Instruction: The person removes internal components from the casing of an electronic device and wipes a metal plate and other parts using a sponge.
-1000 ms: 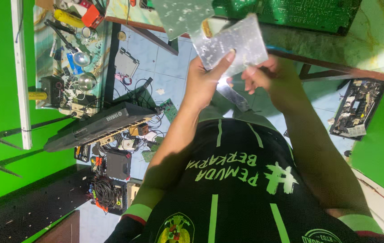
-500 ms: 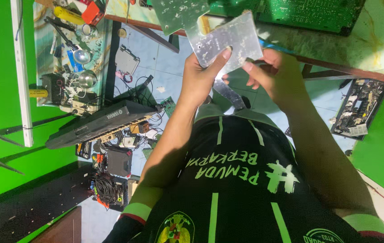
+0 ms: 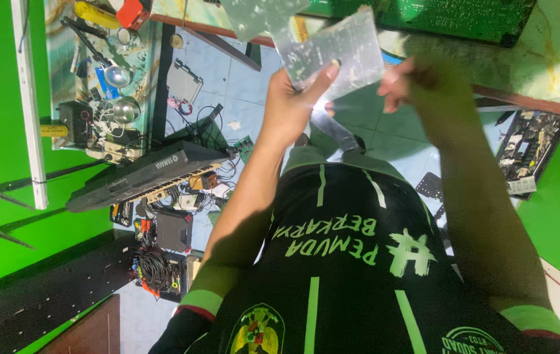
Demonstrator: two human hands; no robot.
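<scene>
I hold a silvery, crinkled plastic bag (image 3: 335, 52) up in front of the edge of a marbled table (image 3: 542, 72). My left hand (image 3: 293, 98) grips its lower left part, thumb pressed on the front. My right hand (image 3: 417, 78) is blurred, with its curled fingers at the bag's right edge. A grey flat strip (image 3: 335, 131) hangs just below my hands. My black shirt with green stripes (image 3: 352, 262) fills the lower part of the view.
A large green circuit board (image 3: 437, 19) lies on the table. On the left, a long black device (image 3: 142, 177) sits over tangled cables and parts (image 3: 162, 255), near a shelf of tools (image 3: 103, 72). Another bare board (image 3: 529, 151) lies on the floor at the right.
The bag has risen slightly. My right hand has moved from under the bag's lower corner up to its right edge.
</scene>
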